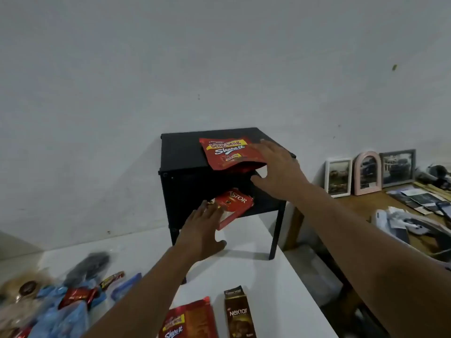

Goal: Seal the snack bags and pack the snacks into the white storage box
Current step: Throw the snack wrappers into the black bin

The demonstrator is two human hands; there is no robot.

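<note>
The person is reaching both arms out over a white worktop toward a small black shelf unit standing at its far end. The left hand is lying with fingers spread and fairly straight, fingertips touching the near edge of a red Astor pack that is poking out of the shelf unit's lower opening; nothing is being pinched. The right hand is also spread, palm down, resting against the right edge of a red Beng-Beng Share It bag that is lying on top of the unit, its lower end hanging slightly over the front edge.

Both are looking like light foil pouches: soft, crinkly and slick, probably sagging if lifted by one corner. The Beng-Beng bag's overhanging mouth appears to be gaping, so it is likely still needing sealing; taking it by the top strip with thumb and fingers would keep the contents in. The Astor pack seems stiffer and could be taken by its long edges.

Near the camera, a second Share It bag and a brown Nextar box are lying on the worktop, with blurred blue and red wrappers to the left. No white storage box is showing
</note>
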